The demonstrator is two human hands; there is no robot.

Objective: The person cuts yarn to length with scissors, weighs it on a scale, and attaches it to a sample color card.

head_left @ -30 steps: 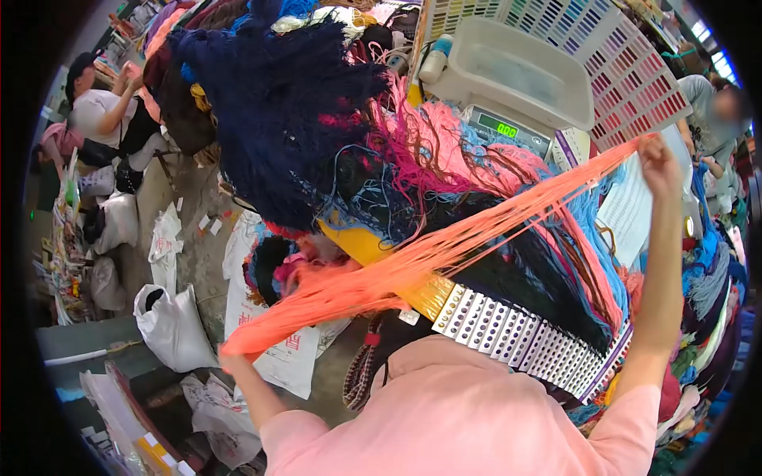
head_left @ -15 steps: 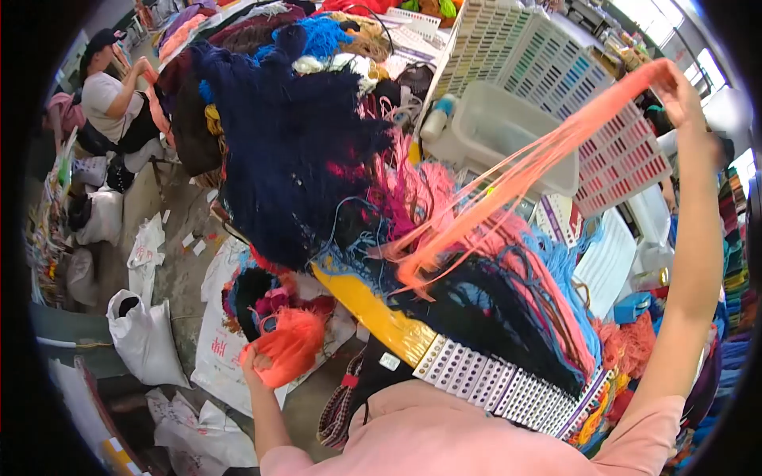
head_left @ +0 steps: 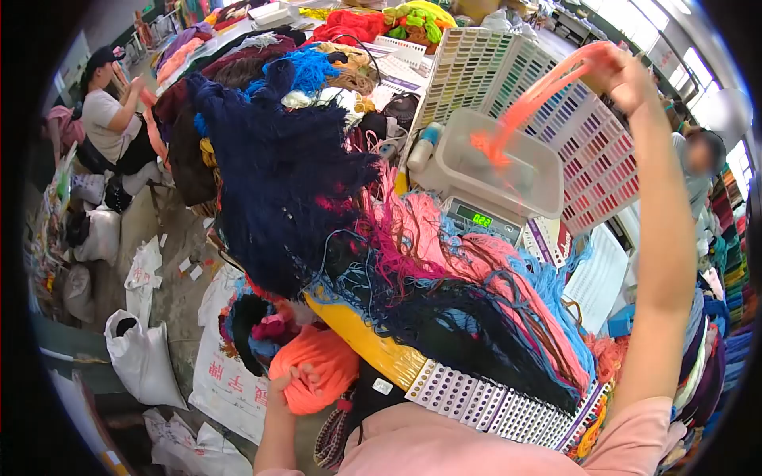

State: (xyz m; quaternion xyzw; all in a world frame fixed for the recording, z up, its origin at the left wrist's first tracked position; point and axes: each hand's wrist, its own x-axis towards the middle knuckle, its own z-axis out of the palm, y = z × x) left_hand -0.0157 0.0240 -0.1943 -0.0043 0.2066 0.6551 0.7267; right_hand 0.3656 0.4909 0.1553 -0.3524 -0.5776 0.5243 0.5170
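High at the right, my right hand [head_left: 625, 82] is closed on a bundle of coral yarn strands [head_left: 530, 101]. The strands arch leftward, and their loose ends hang over a translucent plastic tub [head_left: 549, 187]. That tub sits on a digital scale [head_left: 508, 228] with a green lit display that seems to read 0.22. Low at the left, my left hand [head_left: 295, 386] grips a thick coral yarn hank [head_left: 327, 361], fingers wrapped round its near side. Navy yarn [head_left: 278, 174] and pink yarn [head_left: 421, 214] lie heaped on the table between my hands.
Behind the tub stand color sample cards [head_left: 591, 151]. A small bottle [head_left: 425, 147] is left of the tub. Yellow packing [head_left: 369, 337] and hole-punched cards [head_left: 476, 401] line the near table edge. White sacks [head_left: 143, 361] stand on the floor. Another person [head_left: 111, 119] handles coral yarn at far left.
My right hand has moved left, bringing the strand ends off the yarn heap and over the tub. My left hand has shifted right and down with its hank. The scale display has come into view.
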